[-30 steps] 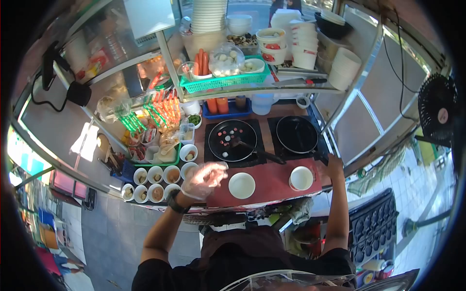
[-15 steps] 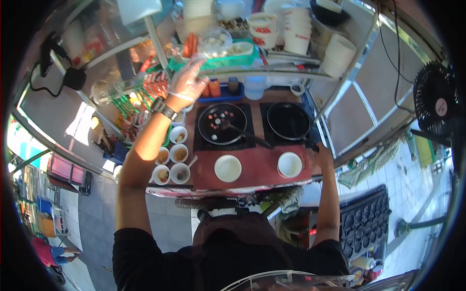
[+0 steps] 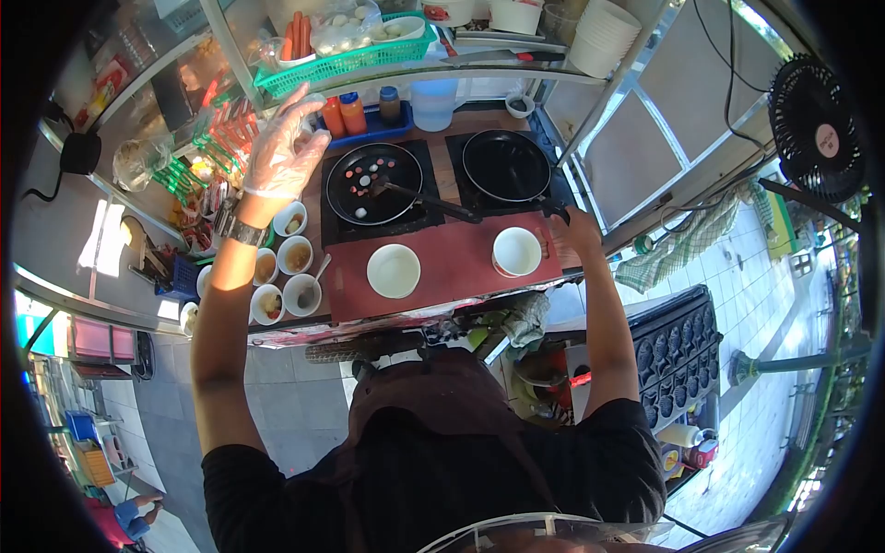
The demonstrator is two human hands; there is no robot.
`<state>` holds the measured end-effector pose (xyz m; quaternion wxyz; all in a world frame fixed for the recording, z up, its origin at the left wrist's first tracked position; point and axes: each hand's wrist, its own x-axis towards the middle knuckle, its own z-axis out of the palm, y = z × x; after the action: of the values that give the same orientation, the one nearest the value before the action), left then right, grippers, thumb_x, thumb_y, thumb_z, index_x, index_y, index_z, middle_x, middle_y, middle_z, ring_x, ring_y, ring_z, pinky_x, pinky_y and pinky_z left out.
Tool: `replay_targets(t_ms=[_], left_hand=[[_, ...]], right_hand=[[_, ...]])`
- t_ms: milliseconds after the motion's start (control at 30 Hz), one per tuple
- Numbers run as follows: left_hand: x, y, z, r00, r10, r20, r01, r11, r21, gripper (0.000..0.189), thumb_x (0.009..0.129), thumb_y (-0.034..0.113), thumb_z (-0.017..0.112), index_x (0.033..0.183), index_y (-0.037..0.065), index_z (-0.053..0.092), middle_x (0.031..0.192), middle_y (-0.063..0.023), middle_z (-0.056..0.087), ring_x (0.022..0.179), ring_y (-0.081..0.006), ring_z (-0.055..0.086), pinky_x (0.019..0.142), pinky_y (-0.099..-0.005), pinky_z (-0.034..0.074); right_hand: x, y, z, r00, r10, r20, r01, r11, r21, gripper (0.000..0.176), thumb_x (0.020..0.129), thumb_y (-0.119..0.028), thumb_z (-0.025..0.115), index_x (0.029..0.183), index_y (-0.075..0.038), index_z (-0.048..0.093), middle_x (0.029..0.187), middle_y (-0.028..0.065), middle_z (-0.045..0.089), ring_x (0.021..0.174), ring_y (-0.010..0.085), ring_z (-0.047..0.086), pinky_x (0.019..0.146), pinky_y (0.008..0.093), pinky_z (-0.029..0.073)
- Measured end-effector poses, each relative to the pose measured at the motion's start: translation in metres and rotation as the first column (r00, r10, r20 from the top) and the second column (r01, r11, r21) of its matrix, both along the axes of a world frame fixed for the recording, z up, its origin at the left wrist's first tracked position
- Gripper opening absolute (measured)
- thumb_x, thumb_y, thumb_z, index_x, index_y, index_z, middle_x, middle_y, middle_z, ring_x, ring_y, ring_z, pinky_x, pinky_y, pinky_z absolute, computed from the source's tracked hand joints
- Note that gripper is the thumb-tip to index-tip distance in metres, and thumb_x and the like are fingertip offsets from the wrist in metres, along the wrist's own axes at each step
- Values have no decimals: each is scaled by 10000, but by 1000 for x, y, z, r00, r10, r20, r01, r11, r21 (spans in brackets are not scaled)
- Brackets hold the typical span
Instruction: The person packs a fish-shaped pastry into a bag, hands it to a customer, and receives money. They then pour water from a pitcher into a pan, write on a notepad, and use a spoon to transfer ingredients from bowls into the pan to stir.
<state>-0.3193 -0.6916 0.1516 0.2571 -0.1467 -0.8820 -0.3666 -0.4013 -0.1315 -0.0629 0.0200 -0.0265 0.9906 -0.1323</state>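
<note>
My left hand (image 3: 284, 157), in a clear plastic glove, is raised beside the left frying pan (image 3: 336, 210), just below the green basket (image 3: 346, 66). Its fingers are bent and apart, with nothing visible between them. Inside that pan lie small pink and white pieces, and a dark-handled utensil (image 3: 429, 198) rests across its rim. At the right, my right hand (image 3: 579, 230) is closed around the handle of the second black frying pan (image 3: 507, 166), which holds no visible food. Sausages (image 3: 297, 37) and pale, round pieces sit in or above the basket.
Two white bowls (image 3: 394, 271) stand on the red-brown board in front. Several small cups (image 3: 302, 294) of ingredients are at the left. Sauce bottles (image 3: 352, 114) stand in a blue tray behind the pans. A fan (image 3: 820, 129) hangs at the right.
The view has shifted, so the stall appears farther left and higher. My left hand has drawn back from the green basket toward me. My right hand stays at the pan handle.
</note>
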Motion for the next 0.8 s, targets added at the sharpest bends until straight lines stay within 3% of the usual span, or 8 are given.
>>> replay_targets(t_ms=[300, 400, 433, 467, 533, 667, 733, 800], left_hand=[[73, 10, -44, 990, -20, -139, 4, 993, -116, 379, 934, 13, 727, 1297, 58, 629, 1485, -142, 594, 771, -77, 642, 685, -244, 533], [112, 6, -71, 781, -375, 499, 157, 892, 425, 66, 995, 81, 656, 1025, 35, 693, 881, -42, 717, 726, -107, 656, 634, -278, 523], [124, 7, -69, 752, -265, 603, 316, 949, 23, 102, 1003, 136, 665, 990, 48, 716, 896, -23, 729, 683, -89, 650, 609, -267, 525], [139, 16, -77, 423, -329, 844, 168, 944, 284, 170, 1010, 199, 667, 966, 48, 732, 904, -28, 741, 653, -94, 645, 600, -268, 536], [164, 23, -125, 147, -464, 874, 131, 885, 447, 223, 1019, 231, 654, 995, 25, 735, 928, -52, 752, 652, -102, 649, 577, -241, 534], [206, 60, -249, 63, -379, 923, 18, 925, 378, 289, 1063, 308, 597, 1067, 47, 721, 906, -47, 728, 659, -110, 635, 590, -261, 531], [218, 74, -312, 82, -387, 919, -190, 899, 395, 278, 1068, 305, 588, 1090, 55, 709, 883, -29, 708, 640, -112, 613, 591, -265, 529], [214, 89, -352, 104, -392, 914, -387, 831, 400, 269, 1073, 303, 579, 1113, 64, 697, 859, -11, 687, 622, -114, 592, 593, -269, 526]], right_hand=[[-11, 10, -10, 996, 68, -62, -71, 996, -47, 501, 962, -477, 682, 1165, -20, 705, 1144, 223, 730, 1093, 427, 684, 948, 500, 536], [-20, 23, -27, 987, 97, -127, -105, 992, -63, 511, 956, -476, 691, 1186, -20, 706, 1124, 223, 732, 1088, 425, 683, 953, 497, 533], [-23, 27, -34, 978, 107, -178, -121, 990, -69, 524, 953, -477, 696, 1206, -18, 702, 1117, 222, 732, 1085, 425, 683, 956, 497, 532], [-21, 25, -33, 979, 111, -170, -125, 990, -73, 524, 953, -477, 696, 1206, -18, 702, 1117, 222, 732, 1085, 425, 683, 956, 497, 532], [-17, 26, -26, 984, 96, -151, -108, 991, -74, 520, 955, -462, 704, 1236, -24, 702, 1098, 225, 731, 1072, 431, 683, 962, 498, 530], [1, 22, -11, 952, 123, -279, -153, 984, -90, 443, 944, -383, 741, 1213, -33, 708, 1063, 226, 730, 1028, 419, 691, 949, 505, 531], [36, -1, 24, 707, 45, -705, -156, 983, -93, 306, 937, -273, 753, 1129, -36, 732, 991, 205, 732, 943, 397, 700, 896, 486, 549], [102, -28, 44, 954, 53, -294, -175, 897, -407, 173, 921, -166, 732, 1030, -33, 748, 938, 175, 737, 877, 366, 708, 827, 456, 558]])
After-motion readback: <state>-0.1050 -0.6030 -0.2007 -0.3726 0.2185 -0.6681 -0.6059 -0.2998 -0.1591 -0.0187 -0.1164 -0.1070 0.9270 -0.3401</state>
